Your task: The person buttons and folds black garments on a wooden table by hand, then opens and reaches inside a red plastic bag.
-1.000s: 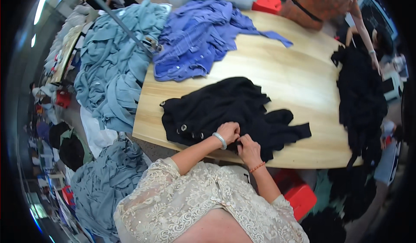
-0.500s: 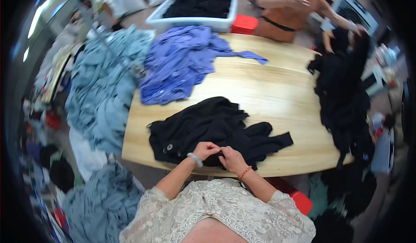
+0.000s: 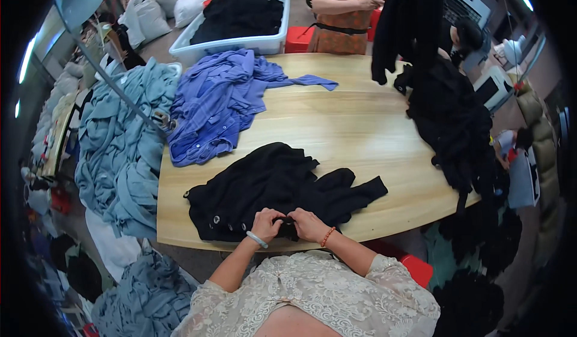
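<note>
A black cardigan (image 3: pixel 258 184) lies spread near the front edge of the table, a sleeve pointing right and round buttons along its near left edge. My left hand (image 3: pixel 266 224), with a pale bangle at the wrist, pinches the cardigan's near edge. Close beside it, my right hand (image 3: pixel 308 224), wearing a red bead bracelet, grips the same edge. Both hands are closed, thumbs towards each other, with a bit of black fabric stretched between them. The fingertips are partly hidden by the cloth.
Purple shirts (image 3: pixel 219 97) lie heaped at the table's (image 3: pixel 336 121) far left, beside a pale blue-green garment pile (image 3: pixel 120 139). A white tub (image 3: pixel 240 47) of black clothes stands behind. Black garments (image 3: pixel 451 109) cover the right edge. Across the table, a co-worker (image 3: pixel 339 12) holds up a black garment.
My hands have moved slightly apart, and fabric now shows between them. The co-worker has raised a black garment above the table. The whole view has shifted a little.
</note>
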Motion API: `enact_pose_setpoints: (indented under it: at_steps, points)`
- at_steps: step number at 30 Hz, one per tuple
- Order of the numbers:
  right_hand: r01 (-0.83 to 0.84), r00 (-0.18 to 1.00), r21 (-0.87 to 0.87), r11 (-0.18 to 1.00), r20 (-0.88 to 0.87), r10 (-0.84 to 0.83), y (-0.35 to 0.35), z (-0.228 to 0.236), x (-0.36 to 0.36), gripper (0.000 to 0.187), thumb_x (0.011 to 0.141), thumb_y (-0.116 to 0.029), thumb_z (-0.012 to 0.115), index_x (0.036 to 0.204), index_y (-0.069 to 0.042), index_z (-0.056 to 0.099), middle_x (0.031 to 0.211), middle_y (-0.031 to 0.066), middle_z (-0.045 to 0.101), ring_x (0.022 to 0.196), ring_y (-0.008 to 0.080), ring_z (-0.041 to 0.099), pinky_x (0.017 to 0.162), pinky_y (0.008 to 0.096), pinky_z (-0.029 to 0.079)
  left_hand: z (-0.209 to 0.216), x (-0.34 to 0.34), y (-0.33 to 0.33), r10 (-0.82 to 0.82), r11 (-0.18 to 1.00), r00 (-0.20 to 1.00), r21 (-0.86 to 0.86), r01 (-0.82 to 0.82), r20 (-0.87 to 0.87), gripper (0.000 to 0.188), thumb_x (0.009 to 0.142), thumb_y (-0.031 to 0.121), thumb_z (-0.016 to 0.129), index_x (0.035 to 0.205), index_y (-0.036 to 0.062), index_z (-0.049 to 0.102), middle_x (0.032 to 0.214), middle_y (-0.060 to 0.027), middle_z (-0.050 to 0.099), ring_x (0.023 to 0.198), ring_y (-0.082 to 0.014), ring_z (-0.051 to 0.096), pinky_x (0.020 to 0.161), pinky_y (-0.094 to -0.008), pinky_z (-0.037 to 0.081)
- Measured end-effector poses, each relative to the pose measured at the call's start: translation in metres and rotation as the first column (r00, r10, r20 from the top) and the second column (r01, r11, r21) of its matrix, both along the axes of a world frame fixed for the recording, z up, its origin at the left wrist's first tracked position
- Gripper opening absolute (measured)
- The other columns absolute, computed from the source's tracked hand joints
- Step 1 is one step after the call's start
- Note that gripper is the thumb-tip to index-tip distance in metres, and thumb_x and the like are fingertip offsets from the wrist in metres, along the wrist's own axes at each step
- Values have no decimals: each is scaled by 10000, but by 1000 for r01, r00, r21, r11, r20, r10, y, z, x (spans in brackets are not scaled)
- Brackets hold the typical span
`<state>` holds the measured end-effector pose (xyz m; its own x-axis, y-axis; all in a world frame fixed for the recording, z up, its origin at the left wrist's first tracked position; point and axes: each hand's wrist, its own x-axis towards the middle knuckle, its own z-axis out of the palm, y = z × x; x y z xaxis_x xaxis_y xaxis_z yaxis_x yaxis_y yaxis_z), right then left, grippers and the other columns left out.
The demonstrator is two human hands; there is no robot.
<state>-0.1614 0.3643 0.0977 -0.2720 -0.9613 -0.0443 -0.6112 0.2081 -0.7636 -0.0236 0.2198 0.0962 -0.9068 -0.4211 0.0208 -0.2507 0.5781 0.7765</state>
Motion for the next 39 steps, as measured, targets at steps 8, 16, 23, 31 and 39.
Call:
enact_pose_setpoints:
  at_steps: [8, 16, 23, 31, 39]
  points:
    - [-116, 991, -84, 990, 53, 120, -7, 10, -12, 216, 749, 23, 560, 926, -1, 681, 845, 173, 616, 819, 364, 615, 753, 405, 509, 1, 5, -1, -51, 997, 998, 57, 53, -39, 173, 731, 57, 627, 893, 53, 687, 773, -90, 627, 768, -263, 555, 686, -358, 461]
    - [-173, 746, 71, 982, 660, 84, 0, 24, -26, 168, 891, -122, 616, 964, 25, 652, 807, 25, 648, 633, 85, 558, 615, 241, 474, 17, 13, 6, 52, 987, 995, 158, -38, -88, 165, 760, 119, 656, 916, 74, 687, 801, -86, 630, 771, -233, 567, 665, -328, 458]
    - [-45, 582, 91, 995, 812, -48, 4, 60, -28, 170, 883, -194, 696, 899, -34, 641, 758, -32, 612, 658, 15, 513, 577, 178, 412, 31, 14, 6, 66, 998, 978, 26, -62, -197, 365, 709, 297, 777, 974, 68, 673, 941, -94, 661, 905, -266, 602, 808, -360, 464]
    - [-140, 412, -108, 984, 898, 157, 26, 114, -67, 253, 852, -32, 635, 1059, -69, 495, 786, -68, 515, 680, -19, 444, 573, 163, 360, -8, 38, -32, 400, 911, 907, -57, -409, -131, 319, 683, 24, 698, 992, 85, 648, 888, -56, 654, 898, -229, 644, 811, -343, 499]
    - [-145, 987, -371, 917, -115, 109, 1, 122, -68, 856, 770, -194, 733, 1472, -94, 254, 1478, 198, 289, 1326, 346, 392, 1045, 352, 406, 165, -21, 34, -79, 790, 854, 490, 368, -513, 415, 754, -12, 743, 1134, 7, 577, 1071, -40, 616, 968, -118, 575, 890, -275, 467]
